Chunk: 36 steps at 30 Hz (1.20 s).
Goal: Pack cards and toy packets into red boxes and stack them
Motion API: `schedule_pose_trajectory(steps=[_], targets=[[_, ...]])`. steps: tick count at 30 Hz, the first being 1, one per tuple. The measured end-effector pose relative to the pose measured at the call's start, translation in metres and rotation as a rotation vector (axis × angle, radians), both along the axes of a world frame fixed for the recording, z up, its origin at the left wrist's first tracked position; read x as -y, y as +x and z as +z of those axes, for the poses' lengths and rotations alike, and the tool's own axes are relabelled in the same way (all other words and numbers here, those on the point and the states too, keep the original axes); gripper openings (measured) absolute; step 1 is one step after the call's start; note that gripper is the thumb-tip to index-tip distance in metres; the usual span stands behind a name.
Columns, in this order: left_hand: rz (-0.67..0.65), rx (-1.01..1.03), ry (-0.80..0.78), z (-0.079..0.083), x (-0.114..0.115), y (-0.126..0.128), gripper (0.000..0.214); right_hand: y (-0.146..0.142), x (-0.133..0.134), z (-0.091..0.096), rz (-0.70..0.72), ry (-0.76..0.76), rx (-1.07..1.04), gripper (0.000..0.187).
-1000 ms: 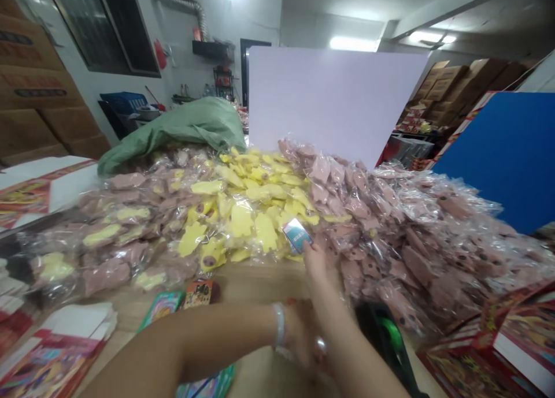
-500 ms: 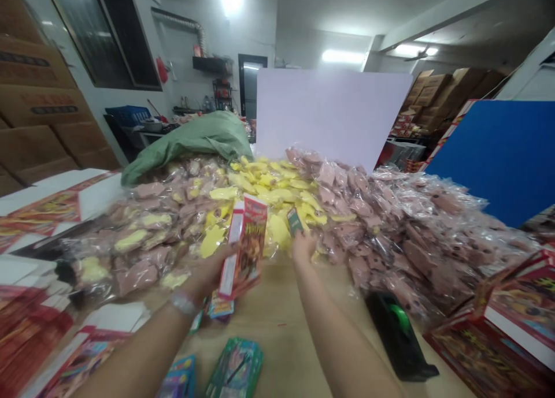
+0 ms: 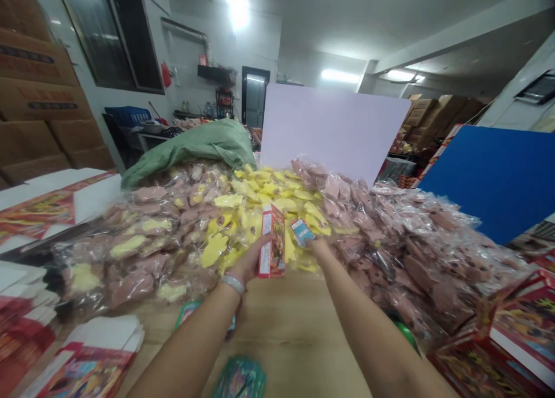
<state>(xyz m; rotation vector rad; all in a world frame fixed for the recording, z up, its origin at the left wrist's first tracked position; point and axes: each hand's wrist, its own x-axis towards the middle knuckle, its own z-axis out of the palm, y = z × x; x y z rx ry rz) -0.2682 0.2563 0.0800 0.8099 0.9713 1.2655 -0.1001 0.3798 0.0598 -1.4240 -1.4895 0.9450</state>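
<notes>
My left hand [image 3: 252, 258] is closed around the side of a red printed cardboard box [image 3: 277, 245], which stands upright over the front of the pile. To its right, my right hand [image 3: 317, 245] grips a small blue card pack [image 3: 302, 231] with a white and red end. Behind both hands lie bagged yellow star-like pieces [image 3: 260, 184]. A green stack of cards [image 3: 240, 378] rests on the table in front of me, and another colourful pack [image 3: 188, 312] is partly covered by my left forearm.
Bagged pink pieces [image 3: 355, 201] heap up on the right, mixed pink and yellow bags [image 3: 147, 253] on the left. Flattened red and white boxes [image 3: 93, 357] lie at the near left. Red display boxes [image 3: 515, 328] stand at the right edge. A tape dispenser [image 3: 405, 334] is mostly hidden by my right arm.
My left hand and the red box have moved right, closer to my right hand. The blue pack has turned so its broad face shows. My right arm now covers most of the tape dispenser.
</notes>
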Motion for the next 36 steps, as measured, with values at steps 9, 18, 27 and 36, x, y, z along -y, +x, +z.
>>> schedule_pose_trajectory(steps=[9,18,27,36], targets=[[0.147,-0.461,0.219,0.013,0.026,0.030,0.090,0.037,0.047,0.061,-0.083,0.121,-0.130,0.021],[0.102,-1.503,0.638,0.032,0.089,0.066,0.096,0.160,0.133,0.100,0.355,-0.068,-0.394,0.031],[0.087,-1.565,0.651,0.051,0.115,0.095,0.096,0.207,0.159,0.118,0.311,0.115,-0.090,0.024],[0.053,-1.628,0.682,0.056,0.126,0.121,0.093,0.195,0.173,0.147,0.586,0.176,0.278,0.010]])
